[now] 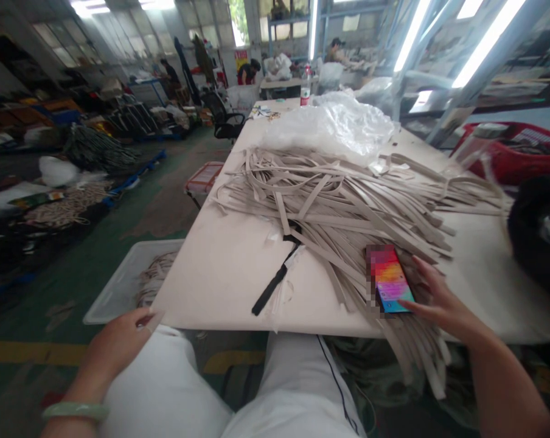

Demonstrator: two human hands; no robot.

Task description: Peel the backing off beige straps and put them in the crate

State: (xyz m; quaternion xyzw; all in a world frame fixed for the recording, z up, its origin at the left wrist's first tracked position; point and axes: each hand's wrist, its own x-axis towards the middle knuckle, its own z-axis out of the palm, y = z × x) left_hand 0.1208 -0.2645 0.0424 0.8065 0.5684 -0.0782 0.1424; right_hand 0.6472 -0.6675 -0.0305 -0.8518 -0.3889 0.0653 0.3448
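Observation:
A phone (393,281) with a bright, colourful screen is over the strap pile at the front right of the table. My right hand (439,298) grips its right side, the thumb across the lower screen and the fingers by the edge. Beneath it, a heap of flat beige straps (320,194) spreads over the table, some ends hanging off the front. My left hand (120,340) is by the near left corner, above my leg, fingers closed together; whatever they may pinch is too unclear to name. A black strap (275,283) lies left of the phone.
Clear plastic wrapping (339,121) and a bottle (305,85) stand farther back on the pale table (211,267). A white bin (120,286) with straps sits at the left on the floor. To the right are a red basket (521,158) and a black object (539,225). People work far behind.

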